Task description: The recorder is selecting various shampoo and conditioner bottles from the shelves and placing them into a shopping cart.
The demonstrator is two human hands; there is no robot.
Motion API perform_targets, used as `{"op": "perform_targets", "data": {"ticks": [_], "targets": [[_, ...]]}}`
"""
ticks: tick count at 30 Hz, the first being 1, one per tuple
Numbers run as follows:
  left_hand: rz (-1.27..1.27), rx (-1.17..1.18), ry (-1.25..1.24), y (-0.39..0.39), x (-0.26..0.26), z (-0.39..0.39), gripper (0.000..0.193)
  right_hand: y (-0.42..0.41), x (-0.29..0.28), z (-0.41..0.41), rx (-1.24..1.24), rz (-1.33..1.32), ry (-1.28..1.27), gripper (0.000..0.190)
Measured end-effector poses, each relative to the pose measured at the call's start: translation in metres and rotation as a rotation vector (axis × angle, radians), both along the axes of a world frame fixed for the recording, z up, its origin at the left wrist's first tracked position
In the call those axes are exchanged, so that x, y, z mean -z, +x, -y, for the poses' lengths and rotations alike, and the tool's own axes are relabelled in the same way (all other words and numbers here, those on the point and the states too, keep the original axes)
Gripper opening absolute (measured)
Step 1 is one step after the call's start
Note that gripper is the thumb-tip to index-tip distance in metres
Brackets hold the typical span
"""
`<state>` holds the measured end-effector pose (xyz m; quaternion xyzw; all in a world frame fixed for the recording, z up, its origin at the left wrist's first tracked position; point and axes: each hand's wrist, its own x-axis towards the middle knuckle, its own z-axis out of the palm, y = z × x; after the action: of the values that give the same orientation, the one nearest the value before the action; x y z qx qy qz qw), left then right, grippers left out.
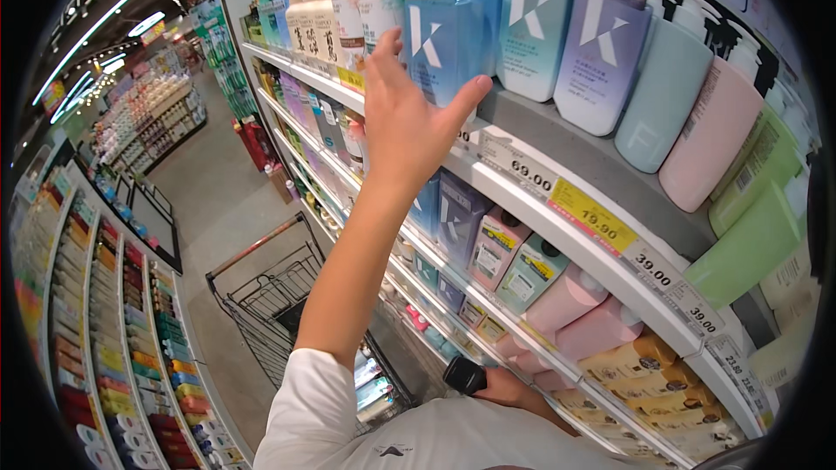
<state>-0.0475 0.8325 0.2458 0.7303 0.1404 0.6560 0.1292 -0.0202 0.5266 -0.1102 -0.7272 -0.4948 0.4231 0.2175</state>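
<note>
My left hand (408, 111) is raised at the upper shelf, its back towards me. Its fingers and thumb are spread around the lower part of a blue shampoo bottle (434, 26) with a white letter K; contact cannot be told. A teal bottle (534, 19) and a purple bottle (597, 46) of the same shape stand to the right. Low near my body, my right hand (506, 388) holds a black object (465, 375), whose kind is unclear. White-capped pump bottles, grey-blue (666, 91) and pink (712, 130), stand farther right.
A wire shopping cart (261, 300) with packages (372, 385) inside stands in the aisle, left of the shelf. Price tags line the shelf's white edge (483, 173). Lower shelves hold boxes (499, 248) and pink bottles (565, 297). Another stocked shelf (124, 326) runs along the left.
</note>
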Motion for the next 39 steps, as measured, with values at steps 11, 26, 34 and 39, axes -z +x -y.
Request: {"op": "perform_targets", "data": {"ticks": [11, 26, 34, 39], "targets": [[0.770, 0.273, 0.186, -0.010, 0.017, 0.004, 0.092, 0.001, -0.006, -0.009, 0.082, -0.126, 0.235, 0.051], [0.603, 0.654, -1.335, -0.316, 0.246, 0.123, 0.076, -0.046, -0.139, -0.108, -0.504, -0.228, 0.524, 0.039], [0.674, 0.587, -1.506, -0.381, 0.302, 0.148, 0.081, -0.100, -0.149, -0.140, -0.806, -0.112, 0.318, 0.036], [0.551, 0.381, -1.550, -0.394, 0.313, 0.135, 0.073, -0.111, -0.137, -0.150, -0.745, -0.189, 0.367, 0.039]]}}
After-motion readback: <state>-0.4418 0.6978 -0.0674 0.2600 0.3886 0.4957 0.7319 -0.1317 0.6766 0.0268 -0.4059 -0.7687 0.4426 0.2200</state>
